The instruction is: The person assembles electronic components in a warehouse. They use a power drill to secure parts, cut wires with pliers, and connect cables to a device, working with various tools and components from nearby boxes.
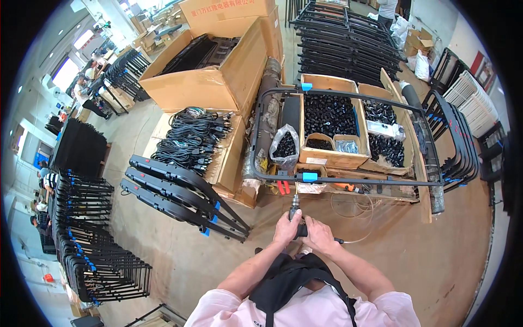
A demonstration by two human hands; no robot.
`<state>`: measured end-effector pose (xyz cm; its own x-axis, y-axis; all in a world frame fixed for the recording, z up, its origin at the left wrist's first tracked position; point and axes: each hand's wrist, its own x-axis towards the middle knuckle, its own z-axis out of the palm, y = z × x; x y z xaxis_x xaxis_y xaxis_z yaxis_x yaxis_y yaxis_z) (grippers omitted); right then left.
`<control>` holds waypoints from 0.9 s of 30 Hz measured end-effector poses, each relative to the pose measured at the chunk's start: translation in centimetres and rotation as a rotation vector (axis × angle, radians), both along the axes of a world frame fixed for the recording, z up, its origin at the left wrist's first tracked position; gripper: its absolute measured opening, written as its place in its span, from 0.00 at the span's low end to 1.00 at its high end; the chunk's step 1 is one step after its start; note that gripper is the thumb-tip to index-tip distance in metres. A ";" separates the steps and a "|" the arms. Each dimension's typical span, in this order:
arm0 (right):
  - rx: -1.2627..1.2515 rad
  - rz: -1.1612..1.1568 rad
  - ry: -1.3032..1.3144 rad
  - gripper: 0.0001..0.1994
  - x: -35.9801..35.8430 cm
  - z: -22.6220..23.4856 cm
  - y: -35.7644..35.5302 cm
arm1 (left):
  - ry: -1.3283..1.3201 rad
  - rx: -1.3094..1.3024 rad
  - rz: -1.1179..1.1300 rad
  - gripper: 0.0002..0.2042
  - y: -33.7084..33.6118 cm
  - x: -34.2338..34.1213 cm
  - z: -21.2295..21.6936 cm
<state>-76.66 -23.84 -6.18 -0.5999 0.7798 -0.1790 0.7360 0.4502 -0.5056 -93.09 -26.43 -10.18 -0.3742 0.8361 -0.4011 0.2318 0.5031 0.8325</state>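
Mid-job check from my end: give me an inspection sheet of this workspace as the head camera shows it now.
Surface: bare brown workshop floor, dusty, no table.
Job's things: handheld power driver pointing up at a black tubular frame with blue clips.
Clutter: open cardboard boxes of small black parts, a clear bag of black parts, red-handled pliers.
Grippers: left hand and right hand, both closed around the driver.
Cables: box of coiled black cords; a thin clear hose loops on the floor by the driver.
Surroundings: stacks of black frames, folded black panels, large cartons, other people at the far left.
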 end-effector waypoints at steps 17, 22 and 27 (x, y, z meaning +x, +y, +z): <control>-0.015 -0.041 -0.016 0.45 0.2 -2.0 1.4 | 0.016 -0.004 -0.033 0.33 1.7 0.1 -1.2; 0.002 -0.037 0.018 0.46 0.3 -2.1 1.8 | 0.052 -0.038 -0.038 0.33 2.3 0.0 -1.2; -0.033 -0.042 -0.023 0.45 -0.2 -1.0 2.3 | 0.066 -0.064 -0.036 0.33 2.8 -0.2 -1.8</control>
<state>-76.85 -21.55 -7.15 -0.5622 0.7975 -0.2189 0.7657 0.4020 -0.5021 -93.29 -23.63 -11.95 -0.3715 0.8229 -0.4300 0.3044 0.5454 0.7809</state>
